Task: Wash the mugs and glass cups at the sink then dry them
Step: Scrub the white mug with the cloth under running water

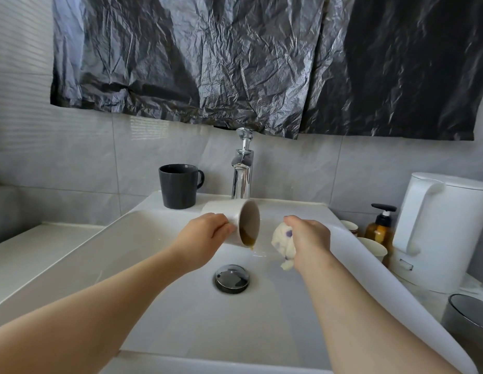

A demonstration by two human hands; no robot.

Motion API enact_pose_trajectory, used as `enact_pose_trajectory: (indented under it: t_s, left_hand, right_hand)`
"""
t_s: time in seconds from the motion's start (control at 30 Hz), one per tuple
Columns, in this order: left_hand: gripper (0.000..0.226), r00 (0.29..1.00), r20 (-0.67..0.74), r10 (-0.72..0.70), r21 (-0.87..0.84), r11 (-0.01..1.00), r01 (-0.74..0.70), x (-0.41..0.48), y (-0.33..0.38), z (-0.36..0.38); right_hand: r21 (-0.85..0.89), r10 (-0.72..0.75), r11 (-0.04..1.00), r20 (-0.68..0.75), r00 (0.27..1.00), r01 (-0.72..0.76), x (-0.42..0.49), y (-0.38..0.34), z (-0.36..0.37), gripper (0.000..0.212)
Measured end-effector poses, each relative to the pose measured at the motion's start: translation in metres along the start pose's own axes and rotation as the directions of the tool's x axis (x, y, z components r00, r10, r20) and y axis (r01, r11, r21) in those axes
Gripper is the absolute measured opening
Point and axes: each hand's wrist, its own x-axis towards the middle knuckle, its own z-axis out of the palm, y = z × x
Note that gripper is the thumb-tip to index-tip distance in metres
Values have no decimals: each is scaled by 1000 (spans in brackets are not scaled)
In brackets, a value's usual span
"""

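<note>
- Splash risk: left hand (205,233) grips the white mug (229,214), tipped on its side over the basin (154,252) with brown dregs dripping from its lip; a faster tilt could spatter the cloth (282,238) bunched in the right hand (309,238) just beside it
- Slip risk: wet glaze may slide from the fingers and chip
- Edges: tap (243,171) just behind the mug, dark grey mug (178,186) on the ledge; open room lies over the drain stopper (231,278)

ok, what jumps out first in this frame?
The left hand holds a white mug tipped over the sink, brown liquid dripping from its rim. The right hand grips a cloth beside it. A black sheet hangs above the tap.
</note>
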Motion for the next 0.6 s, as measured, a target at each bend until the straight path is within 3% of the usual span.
enact_pose_trajectory:
  t_s: [0.27, 0.33, 0.4, 0.47, 0.53, 0.6]
  left_hand:
    - [27, 998, -30, -62, 59, 996, 64, 4, -1, 6]
    - [31, 988, -72, -137, -6, 991, 137, 5, -1, 5]
    - [33, 958, -88, -272, -177, 951, 254, 8, -1, 5]
    - [38, 894, -11, -448, -468, 792, 391, 11, 2, 6]
    - [40, 772, 202, -602, -718, 445, 535, 14, 11, 4]
    - [38, 663, 423, -618, -784, 116, 609, 16, 17, 0]
  right_hand:
    - [2, 25, 1000, -8, 1000, -25, -4, -3, 0, 28]
    - [13, 33, 999, -1, 999, -33, -5, -3, 0, 27]
    - [18, 33, 999, -1, 999, -32, -6, -4, 1, 26]
    - [21, 34, 999, -4, 999, -34, -7, -6, 1, 27]
    - [30, 38, 999, -11, 999, -38, -9, -7, 0, 27]
    - [41, 41, 998, -20, 999, -40, -10, -8, -1, 28]
